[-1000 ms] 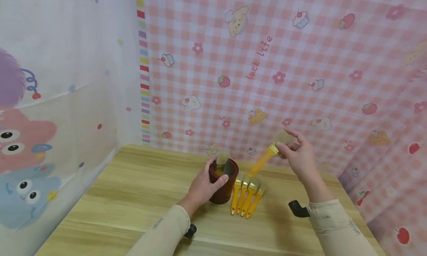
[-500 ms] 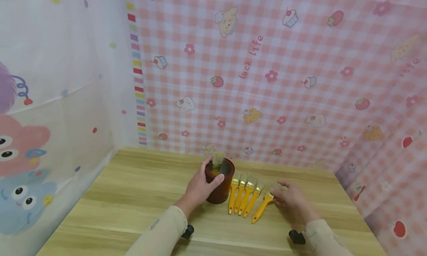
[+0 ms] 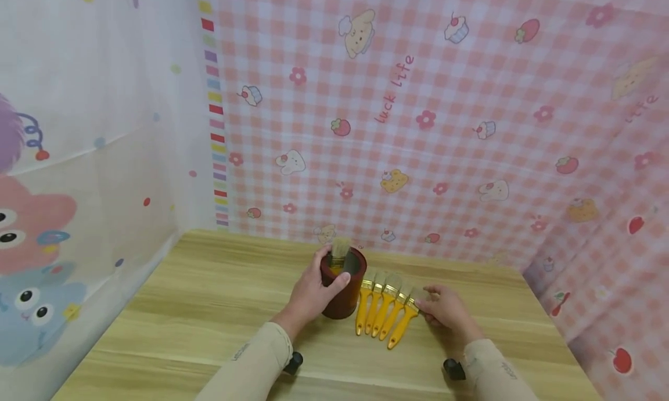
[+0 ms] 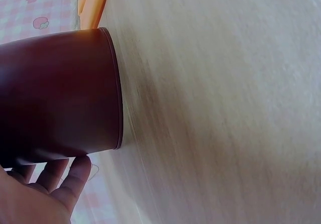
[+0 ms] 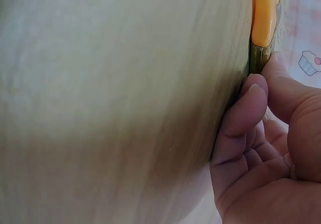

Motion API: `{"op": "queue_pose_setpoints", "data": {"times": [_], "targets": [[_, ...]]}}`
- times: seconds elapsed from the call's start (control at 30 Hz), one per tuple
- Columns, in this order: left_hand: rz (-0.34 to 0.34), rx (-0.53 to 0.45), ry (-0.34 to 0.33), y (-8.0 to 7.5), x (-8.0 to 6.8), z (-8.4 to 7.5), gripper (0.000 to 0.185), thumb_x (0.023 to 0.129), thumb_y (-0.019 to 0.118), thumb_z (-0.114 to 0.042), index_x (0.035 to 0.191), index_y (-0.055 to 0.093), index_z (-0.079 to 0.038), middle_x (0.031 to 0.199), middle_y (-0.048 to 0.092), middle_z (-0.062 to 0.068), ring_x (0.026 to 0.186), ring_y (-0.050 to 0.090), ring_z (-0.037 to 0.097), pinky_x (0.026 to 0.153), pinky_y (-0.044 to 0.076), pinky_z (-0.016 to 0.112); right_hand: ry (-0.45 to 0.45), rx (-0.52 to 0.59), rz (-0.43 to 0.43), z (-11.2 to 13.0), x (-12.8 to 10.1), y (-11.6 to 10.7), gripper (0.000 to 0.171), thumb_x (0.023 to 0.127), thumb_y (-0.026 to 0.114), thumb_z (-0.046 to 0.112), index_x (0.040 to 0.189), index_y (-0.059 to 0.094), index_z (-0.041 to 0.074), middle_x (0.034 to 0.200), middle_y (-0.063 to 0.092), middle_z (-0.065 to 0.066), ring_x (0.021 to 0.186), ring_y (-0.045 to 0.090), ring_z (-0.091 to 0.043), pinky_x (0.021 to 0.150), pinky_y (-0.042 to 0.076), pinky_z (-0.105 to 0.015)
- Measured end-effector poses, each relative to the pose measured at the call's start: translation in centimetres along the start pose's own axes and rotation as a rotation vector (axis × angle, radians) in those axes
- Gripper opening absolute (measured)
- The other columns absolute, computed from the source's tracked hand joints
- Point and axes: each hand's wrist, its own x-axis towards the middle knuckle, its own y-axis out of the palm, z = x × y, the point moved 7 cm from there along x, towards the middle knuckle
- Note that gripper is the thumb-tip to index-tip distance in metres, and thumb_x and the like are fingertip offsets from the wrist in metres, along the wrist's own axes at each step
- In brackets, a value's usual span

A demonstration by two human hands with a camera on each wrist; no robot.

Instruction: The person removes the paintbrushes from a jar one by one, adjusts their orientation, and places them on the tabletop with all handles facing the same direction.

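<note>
My left hand (image 3: 313,288) holds a dark red-brown cylindrical pot (image 3: 342,302), thumb over its rim and fingers round the far side. The pot stands upright on the wooden table, and its smooth wall fills much of the left wrist view. Out of its mouth rises a paintbrush (image 3: 341,250), bristles up. Several yellow-handled paintbrushes (image 3: 384,314) lie fanned side by side, right of the pot. At the right end of that row, my right hand (image 3: 446,308) pinches a paintbrush (image 3: 401,329) near its metal ferrule (image 5: 260,57) between thumb and fingertips; its handle points toward me.
The wood-grain table (image 3: 209,308) reaches back to a pink checked cloth (image 3: 313,128) with printed cakes and strawberries. A white cloth (image 3: 130,99) with cartoon figures hangs at the left. Black wrist mounts (image 3: 453,369) stick out below both sleeves.
My right hand has come down from the back right with its paintbrush, laid it at the row's right end and shifted it left against the others. My left hand stays on the pot.
</note>
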Motion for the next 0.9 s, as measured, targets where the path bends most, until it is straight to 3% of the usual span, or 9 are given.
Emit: {"op": "queue_pose_setpoints", "data": {"times": [0.33, 0.67, 0.9], "targets": [[-0.004, 0.001, 0.017, -0.07, -0.13, -0.07, 0.086, 0.101, 0.061, -0.064, 0.171, 0.022, -0.030, 0.171, 0.041, 0.014, 0.151, 0.049, 0.044, 0.116, 0.043, 0.067, -0.007, -0.007, -0.014, 0.18, -0.28, -0.01, 0.060, 0.103, 0.074, 0.021, 0.151, 0.050, -0.007, 0.083, 0.073, -0.010, 0.071, 0.067, -0.016, 0.065, 0.060, -0.033], [-0.014, -0.007, 0.008, -0.01, -0.01, 0.14, 0.085, 0.101, 0.061, -0.065, 0.170, 0.021, -0.035, 0.171, 0.041, 0.013, 0.151, 0.048, 0.042, 0.118, 0.042, 0.066, 0.001, -0.014, -0.007, 0.24, -0.01, -0.07, 0.059, 0.103, 0.074, 0.020, 0.150, 0.051, -0.006, 0.086, 0.072, -0.012, 0.072, 0.068, -0.016, 0.065, 0.061, -0.034], [-0.009, -0.011, 0.011, -0.06, -0.07, 0.00, 0.086, 0.101, 0.061, -0.064, 0.170, 0.021, -0.035, 0.171, 0.041, 0.014, 0.152, 0.048, 0.042, 0.118, 0.042, 0.066, -0.006, -0.009, -0.003, 0.25, 0.03, -0.11, 0.059, 0.103, 0.074, 0.019, 0.150, 0.051, -0.007, 0.080, 0.071, -0.010, 0.067, 0.066, -0.015, 0.061, 0.060, -0.031]]}}
